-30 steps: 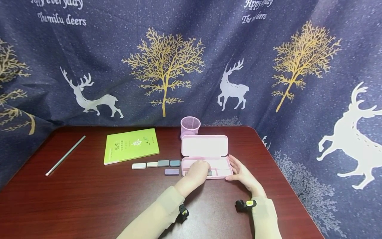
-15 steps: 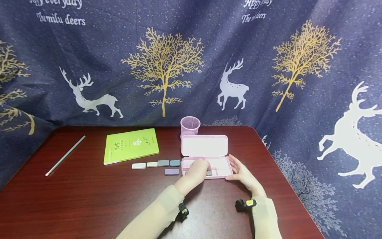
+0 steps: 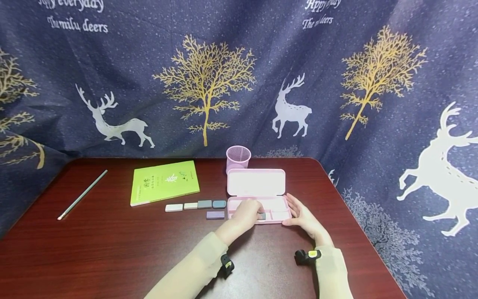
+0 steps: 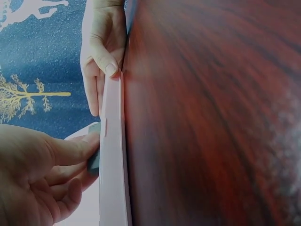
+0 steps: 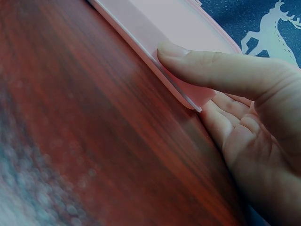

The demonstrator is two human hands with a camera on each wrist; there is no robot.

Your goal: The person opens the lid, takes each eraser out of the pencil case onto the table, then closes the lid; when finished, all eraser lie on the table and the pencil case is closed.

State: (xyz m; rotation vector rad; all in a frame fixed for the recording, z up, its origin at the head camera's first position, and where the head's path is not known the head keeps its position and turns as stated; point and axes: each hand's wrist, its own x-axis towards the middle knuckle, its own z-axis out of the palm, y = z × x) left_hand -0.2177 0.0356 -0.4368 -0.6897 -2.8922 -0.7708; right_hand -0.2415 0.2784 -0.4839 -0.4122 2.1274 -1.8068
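A pink pencil case point(image 3: 276, 203) lies with its lid point(image 3: 256, 182) raised on the dark red table. Over its left half is my left hand point(image 3: 243, 216), whose thumb and fingers pinch a dark grey-green eraser point(image 4: 94, 157) just inside the front wall. Part of that eraser shows to the right of the fingers in the head view. At the case's right end, my right hand point(image 3: 304, 218) holds the corner, its thumb on the front edge and its fingers round the end. Left of the case lie a purple eraser point(image 3: 215, 215) and a blue eraser point(image 3: 219, 204).
A grey eraser point(image 3: 204, 204), a cream eraser point(image 3: 191, 205) and a white eraser point(image 3: 174, 207) continue the row leftward. Behind it lies a green book point(image 3: 164, 182). A pencil point(image 3: 83, 194) is at the far left. A pink mesh pen cup point(image 3: 238, 158) stands behind the lid.
My left hand stays at the case with only a slight shift of the forearm; more of the grey-green eraser shows beside its fingers than a second ago. The right hand has not moved.
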